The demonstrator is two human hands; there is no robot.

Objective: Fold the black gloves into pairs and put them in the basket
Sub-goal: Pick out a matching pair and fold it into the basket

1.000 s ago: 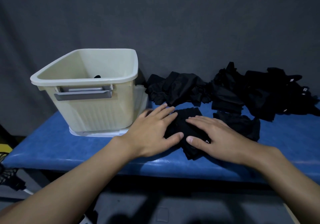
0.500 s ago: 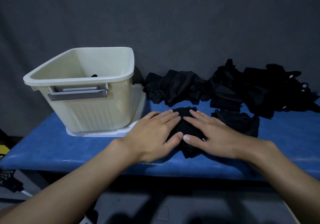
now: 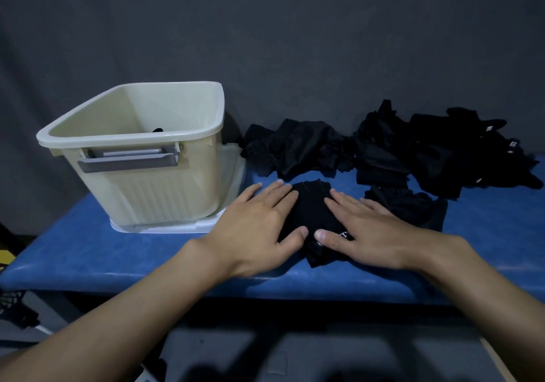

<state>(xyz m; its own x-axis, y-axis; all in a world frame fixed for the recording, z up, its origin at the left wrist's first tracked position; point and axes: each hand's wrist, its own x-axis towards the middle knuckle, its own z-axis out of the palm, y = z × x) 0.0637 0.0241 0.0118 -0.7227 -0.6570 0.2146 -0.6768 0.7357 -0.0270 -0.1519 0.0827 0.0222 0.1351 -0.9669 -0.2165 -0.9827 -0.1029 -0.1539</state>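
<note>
Where grey cloth (image 3: 295, 42) hangs, a blue table (image 3: 88, 251) bears the basket (image 3: 165, 195).

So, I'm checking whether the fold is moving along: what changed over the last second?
Barely anything. The right hand turned its fingers slightly away from the left hand, baring more of the folded gloves between them. Both hands stay flat on them; nothing gripped or released. Basket and glove pile unchanged.
</note>
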